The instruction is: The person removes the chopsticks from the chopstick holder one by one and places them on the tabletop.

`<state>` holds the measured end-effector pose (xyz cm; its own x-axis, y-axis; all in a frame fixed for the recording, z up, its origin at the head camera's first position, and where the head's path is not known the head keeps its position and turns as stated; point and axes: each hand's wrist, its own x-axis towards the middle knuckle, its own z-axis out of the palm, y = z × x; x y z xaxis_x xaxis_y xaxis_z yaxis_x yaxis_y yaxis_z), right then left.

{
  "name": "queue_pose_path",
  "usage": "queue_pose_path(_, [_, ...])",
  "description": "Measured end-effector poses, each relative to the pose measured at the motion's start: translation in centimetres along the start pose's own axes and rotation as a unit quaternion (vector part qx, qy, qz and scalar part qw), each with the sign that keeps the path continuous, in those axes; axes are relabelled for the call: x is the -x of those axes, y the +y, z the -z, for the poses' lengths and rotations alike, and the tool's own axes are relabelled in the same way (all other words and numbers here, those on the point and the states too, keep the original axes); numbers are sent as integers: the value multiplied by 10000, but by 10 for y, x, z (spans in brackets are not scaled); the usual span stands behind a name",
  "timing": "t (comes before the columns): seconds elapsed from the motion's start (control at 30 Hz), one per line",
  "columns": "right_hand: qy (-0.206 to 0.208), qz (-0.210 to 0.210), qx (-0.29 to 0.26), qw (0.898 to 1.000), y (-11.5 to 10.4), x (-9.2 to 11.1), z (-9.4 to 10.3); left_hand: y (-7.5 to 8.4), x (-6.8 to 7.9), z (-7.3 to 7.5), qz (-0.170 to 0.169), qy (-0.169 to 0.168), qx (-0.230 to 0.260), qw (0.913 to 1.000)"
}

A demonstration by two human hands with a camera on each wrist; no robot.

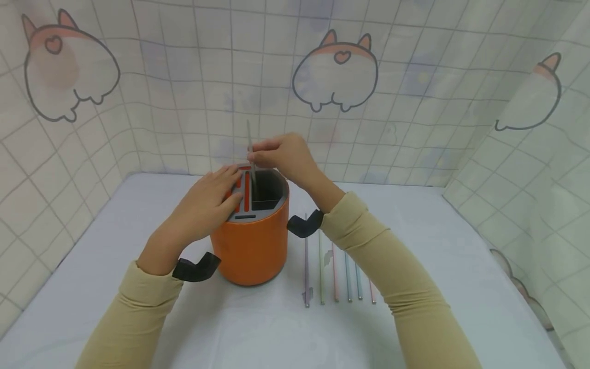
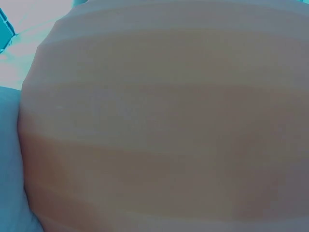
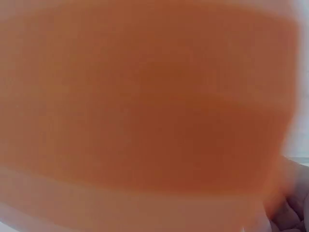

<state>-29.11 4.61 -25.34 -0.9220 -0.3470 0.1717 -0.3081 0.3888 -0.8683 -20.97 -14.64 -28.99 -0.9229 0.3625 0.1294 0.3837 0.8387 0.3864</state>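
Note:
An orange round holder with a grey slotted top and one large dark opening stands on the table in the head view. My left hand rests on the left side of its top, fingers extended. Over the opening, my right hand pinches a thin pale stick between thumb and fingers. It stands nearly upright, with its lower end inside the opening. The holder's orange wall fills most of the right wrist view, with part of a hand at the lower right. A blurred, brownish surface fills the left wrist view.
Several thin coloured sticks lie side by side right of the holder, among them a purple stick and a green stick; my right forearm partly covers them. A white cloth covers the table. Behind hangs a grid-patterned curtain.

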Motion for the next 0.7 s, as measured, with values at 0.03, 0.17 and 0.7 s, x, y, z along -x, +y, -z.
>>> queue_pose_path(0.03, [53,85,-273,9996,-4,2,4,0,0,0,7,1,8,10000])
queue_pose_path(0.17, [388,551,-1343,9887,-22,11,25,1,1,0,-3,13,2,10000])
queue_pose_path(0.7, [1713,1010,-3231,9252,-21,61,136,3,2,2,-3,-35,8,10000])
